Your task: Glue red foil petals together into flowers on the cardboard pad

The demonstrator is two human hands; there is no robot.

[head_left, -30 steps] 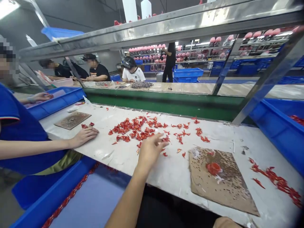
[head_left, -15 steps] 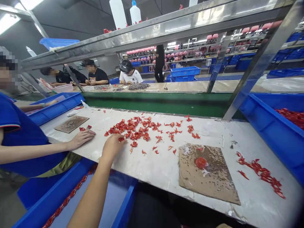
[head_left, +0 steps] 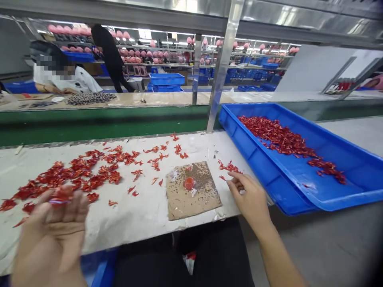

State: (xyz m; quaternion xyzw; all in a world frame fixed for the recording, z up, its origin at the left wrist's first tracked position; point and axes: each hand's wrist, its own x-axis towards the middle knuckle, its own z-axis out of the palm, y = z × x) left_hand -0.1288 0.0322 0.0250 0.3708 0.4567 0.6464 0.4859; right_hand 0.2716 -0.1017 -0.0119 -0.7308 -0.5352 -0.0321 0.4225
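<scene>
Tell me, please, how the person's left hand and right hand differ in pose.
The left hand is palm up; the right hand shows its back. The left hand has a blurred red piece at its opened fingers; the right hand curls its fingers beside shiny red pieces. Both hands are bare.

Red pieces (head_left: 56, 172) — scattered, one at left hand (head_left: 55, 239).

I see a cardboard sheet (head_left: 178, 208) near the front edge of the workbench (head_left: 119, 223), scattered pieces (head_left: 95, 170) leftward, and a tray (head_left: 257, 161) along the right edge, holding a heap (head_left: 277, 135).
</scene>
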